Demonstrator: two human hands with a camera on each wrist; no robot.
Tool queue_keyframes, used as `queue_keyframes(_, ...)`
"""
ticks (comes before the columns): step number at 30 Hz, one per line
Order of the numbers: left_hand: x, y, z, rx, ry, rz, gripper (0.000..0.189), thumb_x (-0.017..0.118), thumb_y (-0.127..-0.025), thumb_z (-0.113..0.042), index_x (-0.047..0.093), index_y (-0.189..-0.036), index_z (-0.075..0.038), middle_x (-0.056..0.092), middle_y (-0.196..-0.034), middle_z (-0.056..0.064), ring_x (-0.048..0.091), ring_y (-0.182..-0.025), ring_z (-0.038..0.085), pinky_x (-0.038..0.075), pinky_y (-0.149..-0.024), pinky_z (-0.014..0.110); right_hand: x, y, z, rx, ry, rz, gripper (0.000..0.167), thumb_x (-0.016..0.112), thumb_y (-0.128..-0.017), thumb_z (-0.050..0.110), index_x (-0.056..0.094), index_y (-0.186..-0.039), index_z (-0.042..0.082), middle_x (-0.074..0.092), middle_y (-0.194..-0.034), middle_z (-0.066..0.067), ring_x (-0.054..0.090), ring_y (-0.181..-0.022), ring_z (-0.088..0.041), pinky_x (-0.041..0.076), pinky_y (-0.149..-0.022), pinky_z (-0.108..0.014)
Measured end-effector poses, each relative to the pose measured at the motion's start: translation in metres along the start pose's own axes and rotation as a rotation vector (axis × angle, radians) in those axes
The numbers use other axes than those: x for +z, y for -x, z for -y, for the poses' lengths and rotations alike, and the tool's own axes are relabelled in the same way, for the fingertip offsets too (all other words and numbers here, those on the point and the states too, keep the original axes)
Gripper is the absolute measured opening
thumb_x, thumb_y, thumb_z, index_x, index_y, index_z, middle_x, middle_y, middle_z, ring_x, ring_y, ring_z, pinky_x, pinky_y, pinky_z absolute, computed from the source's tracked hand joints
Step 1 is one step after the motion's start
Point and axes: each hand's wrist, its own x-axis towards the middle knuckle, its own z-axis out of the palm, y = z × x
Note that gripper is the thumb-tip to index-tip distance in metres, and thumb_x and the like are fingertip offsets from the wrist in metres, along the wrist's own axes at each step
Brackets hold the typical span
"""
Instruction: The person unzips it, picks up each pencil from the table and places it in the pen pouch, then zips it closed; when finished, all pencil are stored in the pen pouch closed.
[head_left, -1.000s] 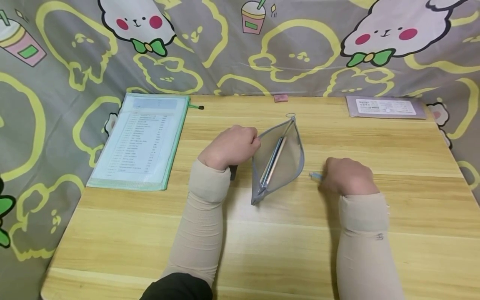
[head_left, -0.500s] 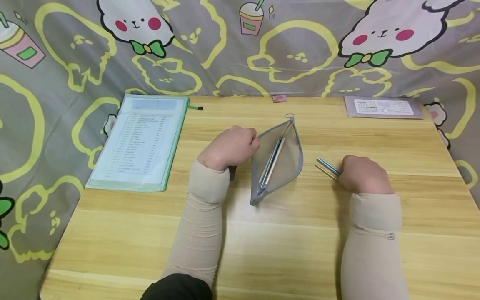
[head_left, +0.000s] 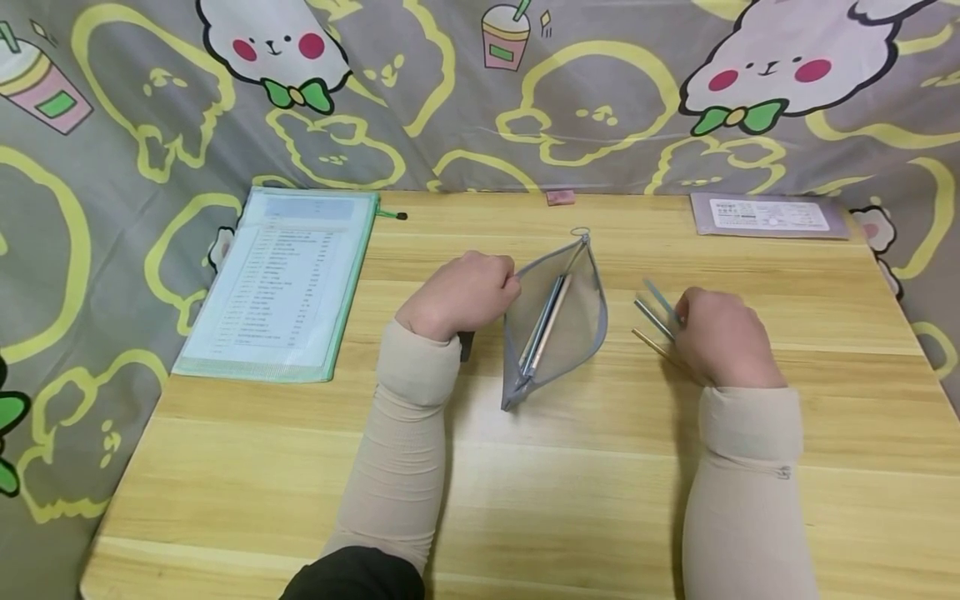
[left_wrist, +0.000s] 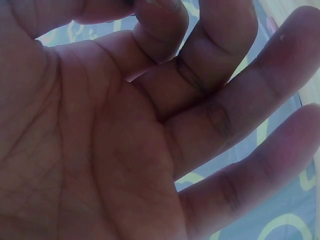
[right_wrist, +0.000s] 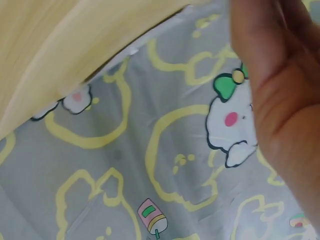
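A grey zip pencil case (head_left: 585,321) stands with its mouth wide apart in the head view, with a few slim pens (head_left: 543,325) lying inside. My left hand (head_left: 468,292) pinches its left edge. In the left wrist view the other fingers of the left hand (left_wrist: 145,115) are spread and bent; the pinched edge is hidden. To the right of the case, my right hand (head_left: 723,337) holds slim pens by their right ends: a light blue pen (head_left: 660,296), a dark teal pen (head_left: 654,317) and a gold pen (head_left: 652,344) fan out leftward. The right wrist view shows only part of the right hand (right_wrist: 285,85).
A green-edged zip folder (head_left: 270,292) with a printed sheet lies at the left. At the back of the wooden table (head_left: 547,517) are a small pink eraser-like block (head_left: 560,197) and a flat mauve packet (head_left: 772,215). A patterned curtain (head_left: 465,100) hangs behind.
My right hand has shifted right and then slightly up. The pens beneath it have come into view and spread apart, the light blue one tilting upward. The left hand and case stay put.
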Motion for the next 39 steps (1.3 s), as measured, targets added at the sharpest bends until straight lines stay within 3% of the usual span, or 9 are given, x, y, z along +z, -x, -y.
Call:
queue_keyframes(3, 0.0, 0.0, 0.0, -0.001, -0.001, 0.0, 0.034, 0.04, -0.11, -0.022, 0.058, -0.083, -0.011, 0.048, -0.074, 0.001, 0.044, -0.063, 0.016, 0.04, -0.059, 0.032, -0.003, 0.001, 0.009, -0.04, -0.076, -0.116, 0.025, 0.06, -0.095, 0.009, 0.064, -0.114, -0.007, 0.07, -0.102, -0.027, 0.067, -0.09, -0.046, 0.051, -0.078, -0.059)
queue_keyframes(6, 0.0, 0.0, 0.0, -0.001, -0.002, 0.001, 0.035, 0.04, -0.111, -0.023, 0.059, -0.084, -0.011, 0.048, -0.074, 0.001, 0.045, -0.063, 0.016, 0.04, -0.059, 0.032, -0.009, 0.005, 0.022, -0.061, -0.185, -0.213, 0.031, 0.061, -0.098, 0.013, 0.063, -0.122, -0.008, 0.072, -0.106, -0.026, 0.071, -0.091, -0.04, 0.053, -0.074, -0.045)
queue_keyframes(11, 0.0, 0.0, 0.0, -0.002, 0.0, 0.001, 0.034, 0.04, -0.11, -0.022, 0.058, -0.084, -0.011, 0.048, -0.074, 0.001, 0.045, -0.063, 0.016, 0.04, -0.059, 0.032, -0.017, 0.014, 0.042, -0.056, -0.41, -0.331, 0.037, 0.06, -0.101, 0.018, 0.063, -0.133, 0.002, 0.073, -0.105, -0.017, 0.072, -0.067, -0.006, 0.051, -0.056, -0.021)
queue_keyframes(14, -0.001, 0.001, 0.0, -0.005, 0.001, 0.002, 0.034, 0.04, -0.11, -0.022, 0.058, -0.083, -0.011, 0.048, -0.074, 0.001, 0.045, -0.063, 0.016, 0.04, -0.059, 0.032, -0.018, 0.017, 0.053, -0.071, -0.555, -0.347, 0.038, 0.062, -0.101, 0.017, 0.062, -0.138, 0.007, 0.075, -0.099, -0.006, 0.068, -0.058, 0.003, 0.055, -0.053, -0.021)
queue_keyframes(19, -0.001, 0.001, -0.001, -0.01, 0.002, 0.002, 0.034, 0.04, -0.11, -0.022, 0.058, -0.083, -0.012, 0.048, -0.074, 0.002, 0.045, -0.063, 0.016, 0.04, -0.059, 0.032, -0.02, 0.02, 0.072, -0.097, -0.808, -0.299, 0.044, 0.066, -0.1, 0.009, 0.053, -0.142, 0.012, 0.072, -0.085, 0.011, 0.072, -0.058, -0.009, 0.062, -0.058, -0.031)
queue_keyframes(24, -0.001, 0.001, -0.001, -0.012, 0.002, 0.001, 0.034, 0.041, -0.11, -0.022, 0.059, -0.083, -0.011, 0.048, -0.074, 0.001, 0.045, -0.063, 0.016, 0.039, -0.059, 0.032, -0.015, 0.021, 0.087, -0.122, -1.049, -0.257, 0.029, 0.068, -0.099, 0.002, 0.063, -0.125, 0.013, 0.073, -0.084, 0.003, 0.071, -0.056, -0.012, 0.062, -0.058, -0.03)
queue_keyframes(28, -0.001, 0.001, 0.0, -0.01, -0.002, -0.006, 0.034, 0.041, -0.11, -0.021, 0.059, -0.083, -0.011, 0.048, -0.074, 0.001, 0.045, -0.064, 0.016, 0.04, -0.059, 0.032, -0.011, 0.021, 0.097, -0.111, -1.07, -0.212, 0.016, 0.067, -0.1, 0.004, 0.069, -0.116, 0.008, 0.07, -0.09, -0.002, 0.07, -0.063, -0.01, 0.063, -0.063, -0.026)
queue_keyframes(39, 0.002, -0.001, 0.001, 0.009, -0.003, -0.03, 0.034, 0.041, -0.109, -0.02, 0.058, -0.08, -0.011, 0.048, -0.072, 0.001, 0.045, -0.062, 0.016, 0.04, -0.058, 0.032, -0.01, 0.026, 0.108, -0.099, -0.924, -0.095, 0.035, 0.069, -0.1, 0.008, 0.064, -0.134, 0.004, 0.06, -0.113, -0.009, 0.071, -0.074, -0.005, 0.062, -0.073, -0.024)
